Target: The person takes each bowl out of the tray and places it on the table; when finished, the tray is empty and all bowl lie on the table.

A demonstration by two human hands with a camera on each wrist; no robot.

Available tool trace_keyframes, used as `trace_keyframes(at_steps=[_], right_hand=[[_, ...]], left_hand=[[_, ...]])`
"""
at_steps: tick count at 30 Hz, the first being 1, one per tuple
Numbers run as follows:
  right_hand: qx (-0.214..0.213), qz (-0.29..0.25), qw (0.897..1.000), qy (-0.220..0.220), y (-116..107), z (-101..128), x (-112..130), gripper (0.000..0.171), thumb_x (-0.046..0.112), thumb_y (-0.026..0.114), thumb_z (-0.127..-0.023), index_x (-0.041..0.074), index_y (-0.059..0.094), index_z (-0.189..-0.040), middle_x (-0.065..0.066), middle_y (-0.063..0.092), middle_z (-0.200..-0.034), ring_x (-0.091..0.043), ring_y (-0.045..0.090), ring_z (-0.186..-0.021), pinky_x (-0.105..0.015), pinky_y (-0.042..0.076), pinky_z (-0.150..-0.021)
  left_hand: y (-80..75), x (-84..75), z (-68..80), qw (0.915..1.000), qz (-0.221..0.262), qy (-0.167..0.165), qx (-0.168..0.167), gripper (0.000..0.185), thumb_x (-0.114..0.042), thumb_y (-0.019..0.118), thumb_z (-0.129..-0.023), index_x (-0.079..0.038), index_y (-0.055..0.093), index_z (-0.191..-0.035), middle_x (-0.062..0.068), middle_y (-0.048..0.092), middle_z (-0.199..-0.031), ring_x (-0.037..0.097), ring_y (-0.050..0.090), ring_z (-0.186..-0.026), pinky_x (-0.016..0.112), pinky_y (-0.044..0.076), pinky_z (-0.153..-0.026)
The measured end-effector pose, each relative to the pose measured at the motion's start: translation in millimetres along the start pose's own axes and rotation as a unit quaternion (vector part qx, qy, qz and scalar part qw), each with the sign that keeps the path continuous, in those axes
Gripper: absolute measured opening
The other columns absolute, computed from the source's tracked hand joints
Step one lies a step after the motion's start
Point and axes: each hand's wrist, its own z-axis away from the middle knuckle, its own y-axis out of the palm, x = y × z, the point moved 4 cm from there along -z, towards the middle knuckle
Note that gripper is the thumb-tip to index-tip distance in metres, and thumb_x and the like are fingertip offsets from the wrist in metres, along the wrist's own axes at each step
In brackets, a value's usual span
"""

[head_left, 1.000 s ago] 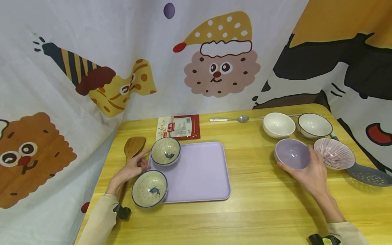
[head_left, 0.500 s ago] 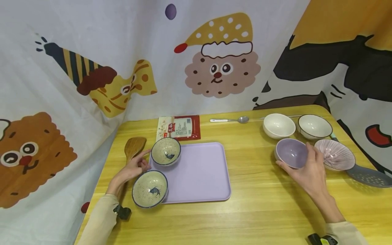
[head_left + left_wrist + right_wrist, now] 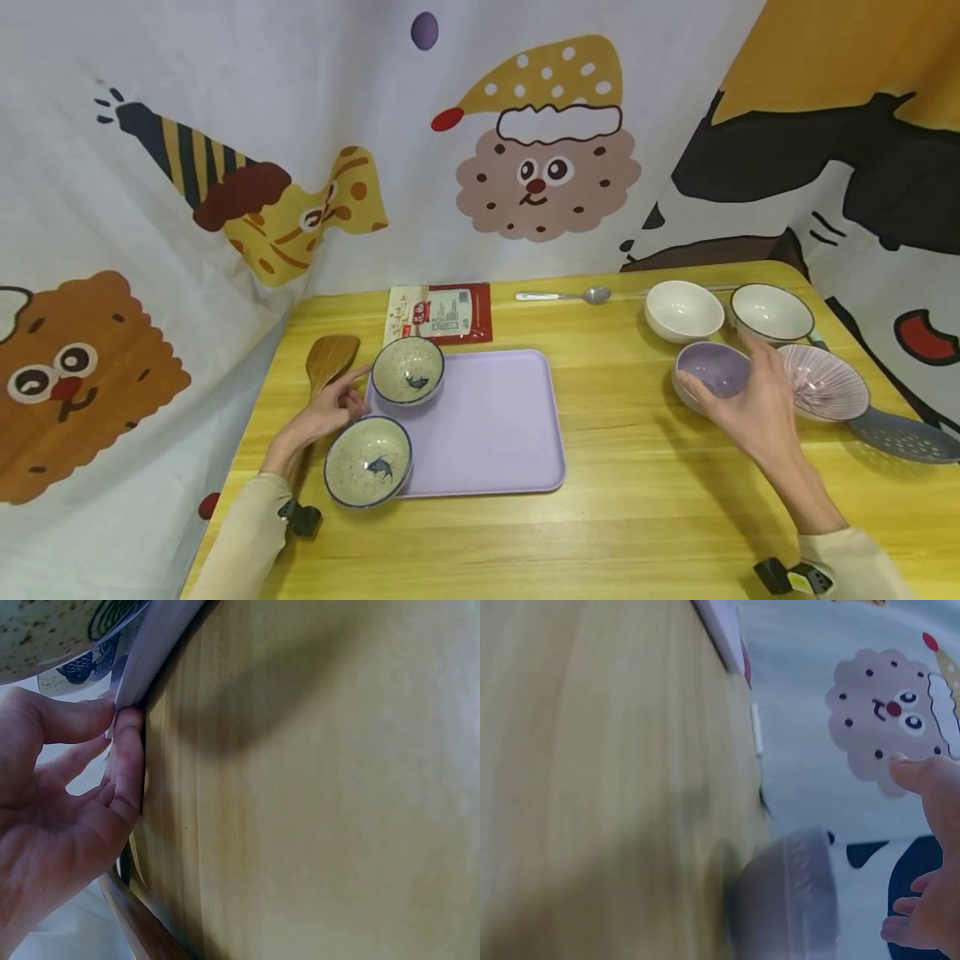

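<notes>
My left hand [image 3: 321, 418] is at the left edge of a lavender tray [image 3: 495, 417]. In the left wrist view its thumb and fingers pinch the tray's rim [image 3: 154, 656]. Two speckled bowls with blue fish stand at that side, a far bowl [image 3: 407, 372] on the tray and a near bowl [image 3: 368, 462] overlapping its corner. On the right, a purple bowl [image 3: 712, 367] sits on the table, partly hidden by my right hand [image 3: 761, 408]. The right wrist view shows that hand apart from the purple bowl [image 3: 787, 900], thumb stretched out and fingers loosely bent.
Behind the purple bowl stand a white bowl [image 3: 684, 310] and a dark-rimmed bowl [image 3: 772, 311]. A striped bowl [image 3: 825, 383] overlaps a grey slotted utensil [image 3: 903, 433] at right. A spoon [image 3: 562, 295] and a food packet [image 3: 442, 313] lie at the back; a wooden spatula [image 3: 330, 360] at left.
My right hand has let go of the purple bowl and lifted slightly off it. The bowl stays in about the same spot. My left hand has not moved.
</notes>
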Motion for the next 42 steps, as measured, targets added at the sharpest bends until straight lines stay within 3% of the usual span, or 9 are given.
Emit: trace_keyframes(at_steps=[9,19,27,31,42], right_hand=[[0.075,-0.04,0.996,-0.015,16,-18,35,0.102,0.034,0.086,-0.078,0.003,0.03,-0.158,-0.033,0.035,-0.155,-0.059,0.038,-0.135,-0.077,0.03,-0.102],[0.174,-0.06,0.982,-0.052,53,-31,82,0.11,0.042,0.085,-0.079,0.006,0.02,-0.161,-0.025,0.027,-0.162,-0.049,0.029,-0.147,-0.071,0.027,-0.111],[0.226,-0.083,0.965,-0.104,87,-38,112,0.111,0.041,0.086,-0.078,0.005,0.021,-0.161,-0.023,0.028,-0.163,-0.048,0.025,-0.15,-0.071,0.023,-0.115],[0.263,-0.076,0.955,-0.118,104,-40,127,0.115,0.049,0.084,-0.077,0.007,0.019,-0.162,-0.02,0.024,-0.166,-0.045,0.026,-0.15,-0.068,0.025,-0.116],[0.323,-0.109,0.929,-0.142,147,-35,177,0.117,0.052,0.084,-0.076,0.01,0.017,-0.163,-0.016,0.02,-0.168,-0.037,0.022,-0.154,-0.062,0.023,-0.12]], left_hand=[[0.7,-0.6,0.2,0.9999,0.012,-0.004,0.0,0.076,0.005,0.062,-0.088,-0.001,0.031,-0.157,0.016,0.06,-0.093,0.02,0.055,-0.08,0.024,0.047,-0.065],[3.3,6.0,-1.7,0.9999,0.001,-0.011,0.0,0.076,0.004,0.061,-0.088,-0.003,0.033,-0.157,0.014,0.06,-0.091,0.017,0.055,-0.078,0.025,0.048,-0.067],[1.7,3.0,-0.8,0.9999,0.007,0.011,-0.003,0.078,0.01,0.058,-0.084,0.001,0.031,-0.157,0.014,0.059,-0.09,0.018,0.053,-0.077,0.023,0.045,-0.064],[1.3,-5.1,1.8,0.9999,-0.001,0.01,-0.006,0.077,0.012,0.056,-0.084,0.004,0.031,-0.156,0.017,0.059,-0.09,0.019,0.053,-0.077,0.022,0.045,-0.064],[0.4,0.6,-0.4,1.0,-0.006,0.003,-0.005,0.075,0.006,0.06,-0.088,-0.002,0.031,-0.158,0.015,0.059,-0.093,0.019,0.053,-0.08,0.024,0.046,-0.066]])
